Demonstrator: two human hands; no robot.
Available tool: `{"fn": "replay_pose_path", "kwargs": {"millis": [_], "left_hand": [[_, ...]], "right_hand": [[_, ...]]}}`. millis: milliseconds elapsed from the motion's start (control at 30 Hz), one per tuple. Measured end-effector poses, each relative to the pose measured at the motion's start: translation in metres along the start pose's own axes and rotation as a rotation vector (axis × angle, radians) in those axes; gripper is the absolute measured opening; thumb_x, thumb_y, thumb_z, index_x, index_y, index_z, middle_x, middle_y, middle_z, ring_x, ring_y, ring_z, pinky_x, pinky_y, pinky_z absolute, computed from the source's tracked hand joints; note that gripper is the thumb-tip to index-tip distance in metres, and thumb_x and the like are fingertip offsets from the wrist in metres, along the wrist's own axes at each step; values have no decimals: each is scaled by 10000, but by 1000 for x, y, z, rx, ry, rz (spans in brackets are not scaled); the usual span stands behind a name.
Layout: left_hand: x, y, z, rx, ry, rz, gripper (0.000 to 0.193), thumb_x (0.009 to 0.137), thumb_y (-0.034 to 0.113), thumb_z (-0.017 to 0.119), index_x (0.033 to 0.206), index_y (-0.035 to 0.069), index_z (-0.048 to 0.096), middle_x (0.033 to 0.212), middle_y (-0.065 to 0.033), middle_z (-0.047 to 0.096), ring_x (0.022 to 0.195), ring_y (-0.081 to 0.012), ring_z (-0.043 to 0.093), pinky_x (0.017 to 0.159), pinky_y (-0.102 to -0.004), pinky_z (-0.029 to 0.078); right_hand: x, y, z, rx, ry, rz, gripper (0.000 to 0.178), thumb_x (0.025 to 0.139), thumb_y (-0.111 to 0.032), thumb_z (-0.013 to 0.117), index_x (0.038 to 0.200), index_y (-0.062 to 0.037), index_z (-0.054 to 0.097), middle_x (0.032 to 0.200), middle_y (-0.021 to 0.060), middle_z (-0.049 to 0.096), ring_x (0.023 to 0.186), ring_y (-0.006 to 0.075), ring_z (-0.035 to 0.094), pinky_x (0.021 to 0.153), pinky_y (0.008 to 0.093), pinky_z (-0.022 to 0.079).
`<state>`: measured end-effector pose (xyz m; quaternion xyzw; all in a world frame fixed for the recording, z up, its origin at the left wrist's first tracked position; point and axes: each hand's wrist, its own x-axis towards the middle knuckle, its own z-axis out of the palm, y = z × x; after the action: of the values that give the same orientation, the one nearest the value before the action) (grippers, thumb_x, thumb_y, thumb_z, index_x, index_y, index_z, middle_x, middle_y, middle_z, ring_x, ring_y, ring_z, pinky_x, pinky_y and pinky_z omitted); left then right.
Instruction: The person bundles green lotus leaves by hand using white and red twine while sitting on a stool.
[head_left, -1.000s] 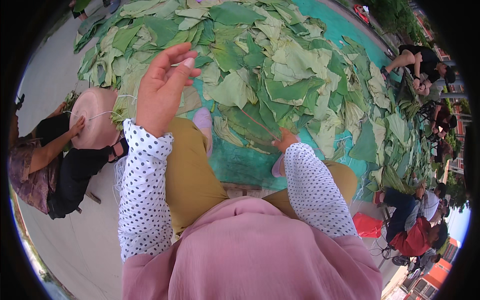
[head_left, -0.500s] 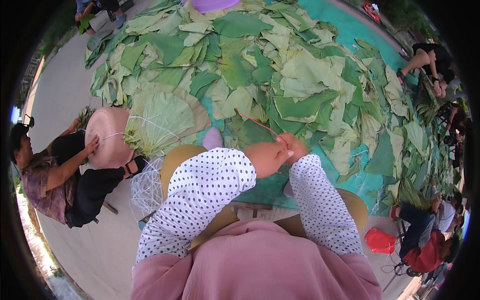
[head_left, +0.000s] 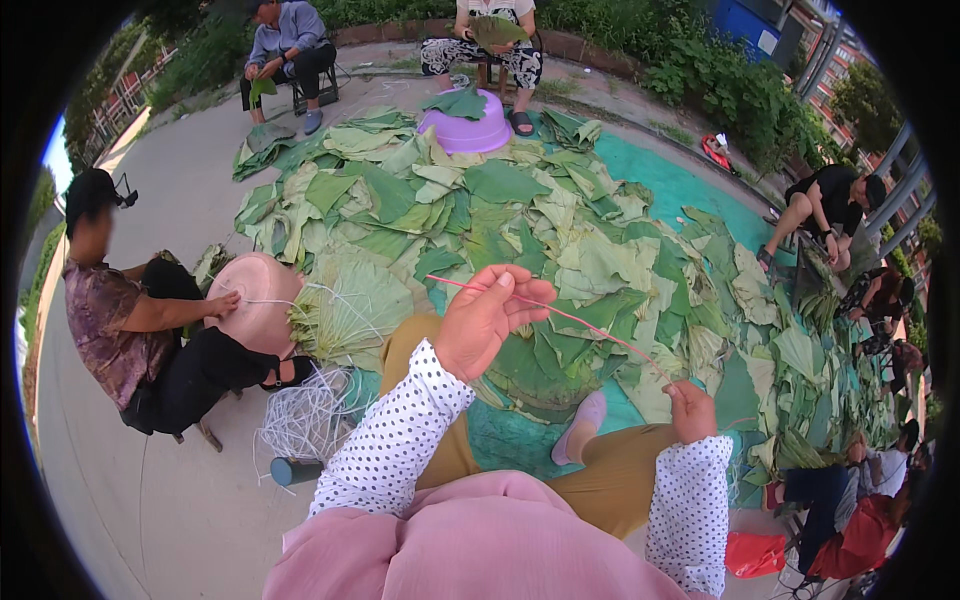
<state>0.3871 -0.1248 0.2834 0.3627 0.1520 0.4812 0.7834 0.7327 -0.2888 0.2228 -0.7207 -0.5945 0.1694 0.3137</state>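
Observation:
A thin pinkish-red cord [head_left: 598, 334] stretches between my two hands above the leaves. My left hand [head_left: 487, 318] pinches it between thumb and fingers, and its free end juts out to the left. Lower down on the right, my right hand [head_left: 692, 412] is closed on the cord's other end. Below lies a wide heap of large green leaves [head_left: 600, 255], some overlapping flat and some with pale undersides. To my left, a fanned bundle of leaves [head_left: 355, 300] with many stems lies against a pink basin, crossed by white string.
A person on the left rests a hand on the pink basin [head_left: 262, 300]. White string [head_left: 305, 420] lies tangled beside a dark cylinder [head_left: 296, 471]. A purple basin [head_left: 470, 128] stands at the far side, near seated people. A red bag [head_left: 753, 555] lies at lower right.
My hands have moved apart, drawing the cord out between them. The left has risen and the right has gone right and lower. The view has tilted up, bringing more seated people in.

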Motion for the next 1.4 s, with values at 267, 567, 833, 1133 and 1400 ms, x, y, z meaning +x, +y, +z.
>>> {"fn": "replay_pose_path", "kwargs": {"millis": [267, 567, 833, 1133, 1400], "left_hand": [[25, 1, 54, 52, -239, 14, 363, 1051, 341, 311, 879, 74, 485, 663, -23, 476, 706, -175, 526, 943, -462, 448], [45, 97, -49, -211, 169, 190, 416, 1037, 258, 359, 651, 107, 318, 563, 3, 229, 492, -119, 206, 463, -278, 210], [41, 174, -191, -102, 483, 336, 448, 997, 242, 333, 566, 132, 277, 526, -5, 211, 456, -132, 203, 441, -289, 203], [40, 202, -230, -126, 577, 209, 456, 1012, 277, 322, 582, 134, 271, 524, -1, 205, 456, -127, 178, 431, -286, 170], [31, 242, -250, -96, 594, 192, 471, 1004, 275, 339, 563, 134, 251, 528, 11, 196, 464, -123, 175, 431, -282, 161]], "right_hand": [[-73, 19, -38, -127, 240, 7, 134, 906, -139, 614, 922, -19, 672, 838, 163, 661, 741, 329, 646, 666, 375, 512], [13, -45, -50, -410, 160, -539, 85, 831, -165, 623, 882, -106, 588, 734, 56, 603, 738, 267, 631, 612, 392, 513], [-43, 62, -80, -418, 242, -132, 125, 922, -261, 552, 914, -139, 583, 771, 75, 620, 758, 298, 630, 617, 419, 492], [-114, 90, -150, -690, 69, -147, 133, 862, -174, 616, 863, -83, 520, 702, 102, 570, 672, 330, 594, 571, 434, 470], [-146, 105, -172, -886, 53, 22, 109, 822, -116, 602, 864, -73, 511, 706, 135, 573, 682, 350, 597, 580, 437, 473]]}}
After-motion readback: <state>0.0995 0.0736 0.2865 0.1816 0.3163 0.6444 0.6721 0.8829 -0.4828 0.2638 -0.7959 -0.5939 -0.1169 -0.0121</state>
